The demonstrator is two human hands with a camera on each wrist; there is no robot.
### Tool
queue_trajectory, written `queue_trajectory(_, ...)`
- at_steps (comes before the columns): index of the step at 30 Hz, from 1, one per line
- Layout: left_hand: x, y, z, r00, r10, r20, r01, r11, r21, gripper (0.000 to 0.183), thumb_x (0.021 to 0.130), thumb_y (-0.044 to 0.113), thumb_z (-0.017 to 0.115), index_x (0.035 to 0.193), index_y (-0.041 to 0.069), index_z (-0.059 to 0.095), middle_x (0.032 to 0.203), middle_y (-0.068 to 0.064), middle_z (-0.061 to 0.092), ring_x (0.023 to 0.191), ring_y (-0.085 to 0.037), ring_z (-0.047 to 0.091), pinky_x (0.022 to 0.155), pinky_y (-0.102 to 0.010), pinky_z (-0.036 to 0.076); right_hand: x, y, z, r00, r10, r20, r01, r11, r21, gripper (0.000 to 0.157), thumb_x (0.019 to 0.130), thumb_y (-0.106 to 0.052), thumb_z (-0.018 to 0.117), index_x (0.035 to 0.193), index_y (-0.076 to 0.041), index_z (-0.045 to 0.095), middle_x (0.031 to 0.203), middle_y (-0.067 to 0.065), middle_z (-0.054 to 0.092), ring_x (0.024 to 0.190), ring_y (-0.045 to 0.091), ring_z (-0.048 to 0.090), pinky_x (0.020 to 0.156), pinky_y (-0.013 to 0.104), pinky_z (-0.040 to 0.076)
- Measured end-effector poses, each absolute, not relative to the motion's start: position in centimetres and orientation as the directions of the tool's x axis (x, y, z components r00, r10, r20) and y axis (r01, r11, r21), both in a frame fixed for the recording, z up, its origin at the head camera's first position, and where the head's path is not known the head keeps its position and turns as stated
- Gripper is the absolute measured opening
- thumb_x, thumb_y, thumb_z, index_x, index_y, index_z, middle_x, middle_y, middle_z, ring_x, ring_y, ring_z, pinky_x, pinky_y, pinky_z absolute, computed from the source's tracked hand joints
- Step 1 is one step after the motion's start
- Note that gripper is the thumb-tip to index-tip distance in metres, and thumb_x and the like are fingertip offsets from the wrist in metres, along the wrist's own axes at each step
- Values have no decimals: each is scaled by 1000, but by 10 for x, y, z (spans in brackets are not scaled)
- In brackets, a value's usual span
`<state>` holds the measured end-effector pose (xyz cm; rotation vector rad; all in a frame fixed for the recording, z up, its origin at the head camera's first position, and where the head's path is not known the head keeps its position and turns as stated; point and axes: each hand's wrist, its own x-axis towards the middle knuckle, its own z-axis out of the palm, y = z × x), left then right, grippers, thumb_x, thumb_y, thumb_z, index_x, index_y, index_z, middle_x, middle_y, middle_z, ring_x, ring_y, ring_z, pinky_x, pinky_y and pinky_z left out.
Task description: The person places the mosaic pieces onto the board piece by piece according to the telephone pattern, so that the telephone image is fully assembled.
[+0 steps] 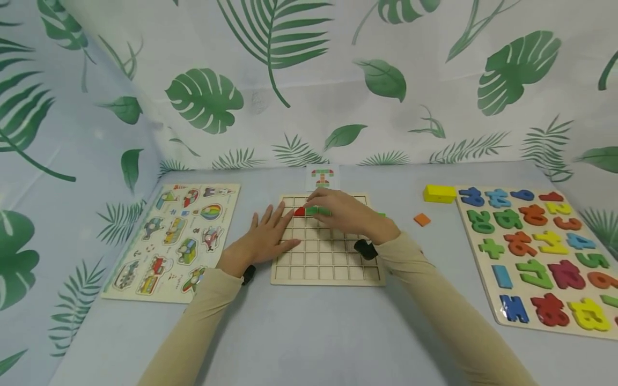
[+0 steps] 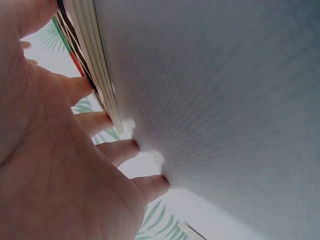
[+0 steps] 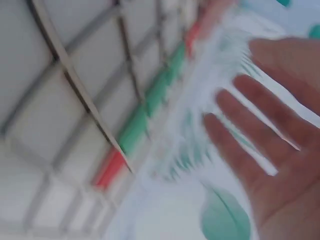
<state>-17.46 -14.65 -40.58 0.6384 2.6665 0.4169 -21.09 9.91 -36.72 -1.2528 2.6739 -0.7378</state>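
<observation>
A wooden grid board [image 1: 325, 275] lies in the middle of the table in the head view. Along its far row sit a red piece [image 1: 300, 212] and green pieces [image 1: 317, 210]; the right wrist view shows a red piece [image 3: 109, 169] at the other end of this row. My left hand [image 1: 263, 236] rests at the board's left side with fingers spread, some fingertips on the table in the left wrist view. Over the far part of the board is my right hand [image 1: 345, 212], its fingers extended and holding nothing in the right wrist view. It partly hides the row.
Behind the board stands a pattern card [image 1: 323, 174] with a coloured shape. A picture puzzle [image 1: 222, 214] lies left. To the right are an orange square [image 1: 422, 219], a yellow block [image 1: 439, 193] and a number puzzle board [image 1: 492, 305]. A leaf-printed cloth [image 1: 309, 123] hangs behind.
</observation>
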Motion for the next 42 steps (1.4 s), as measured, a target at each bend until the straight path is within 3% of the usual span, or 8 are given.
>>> queue_trajectory(8,-173,-146,-406,-838,482,-257,373,849,375,82,110,51,47,170,9,10,175,-18,-7,159,-44,-8,122,-69,-3,-194,151,-329,-684,-727,57,-650,573,-500,20,99,-4,71,118,0,76,116,12,70,104,29,67,92,47,56)
queue_trajectory(14,-172,-146,-407,-839,488,-239,385,844,374,80,110,49,48,169,8,12,174,-19,-4,159,-45,-6,122,-70,-2,-180,198,-300,-762,-626,167,-610,608,-508,17,99,-2,71,115,-2,78,108,6,75,99,24,70,88,48,57)
queue_trajectory(19,-171,-148,-408,-842,486,-235,380,843,381,80,110,49,48,169,8,12,175,-19,-4,159,-45,-6,122,-70,-3,-168,225,-285,-789,-576,211,-601,655,-459,18,99,-6,73,116,-5,78,108,3,76,97,20,71,84,40,58)
queue_trajectory(27,-171,-147,-408,-838,488,-244,382,844,376,80,110,50,47,169,9,11,174,-19,-6,159,-45,-8,122,-69,-4,-158,255,-297,-816,-558,152,-563,705,-431,22,92,-1,79,113,-7,78,104,-4,77,93,17,72,84,28,58)
queue_trajectory(42,-172,-147,-409,-838,487,-245,386,847,365,81,110,50,46,170,9,10,174,-18,-7,159,-45,-9,122,-69,-4,-167,270,-332,-815,-577,56,-536,713,-451,23,90,-1,81,112,-5,79,99,-5,75,91,15,72,83,39,60)
